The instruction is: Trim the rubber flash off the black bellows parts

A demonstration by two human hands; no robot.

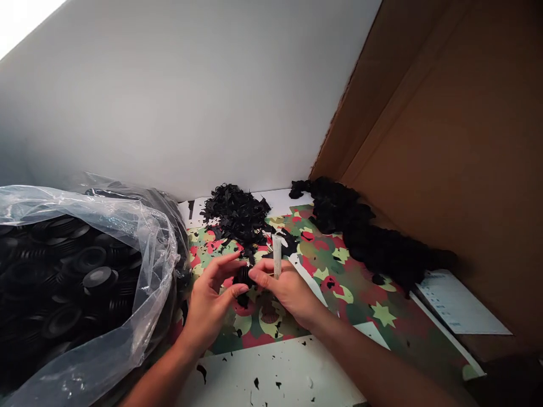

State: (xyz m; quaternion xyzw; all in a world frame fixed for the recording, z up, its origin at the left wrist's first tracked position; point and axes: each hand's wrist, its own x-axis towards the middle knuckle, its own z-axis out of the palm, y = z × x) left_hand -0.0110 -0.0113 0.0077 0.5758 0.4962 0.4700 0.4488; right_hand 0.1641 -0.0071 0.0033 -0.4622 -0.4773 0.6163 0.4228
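Note:
My left hand (212,294) curls around a small black ribbed rubber part (242,276), thumb and fingertips at its left side. Close by on the right, my right hand (284,285) is closed around a slim tool with a whitish handle (277,254) that points upward; its working end is hidden by the fingers. The right thumb and fingertips are at the edge of the rubber part. Just beyond the hands rises a heap of thin black scraps (235,209), spilling down toward the part.
An open clear plastic bag (159,243) full of black round ribbed parts (89,260) stands at the left. A long black pile (360,232) lies along the cardboard wall (458,169). Beneath is a patterned sheet (384,314) with black bits; a white box flap (462,305) sits at right.

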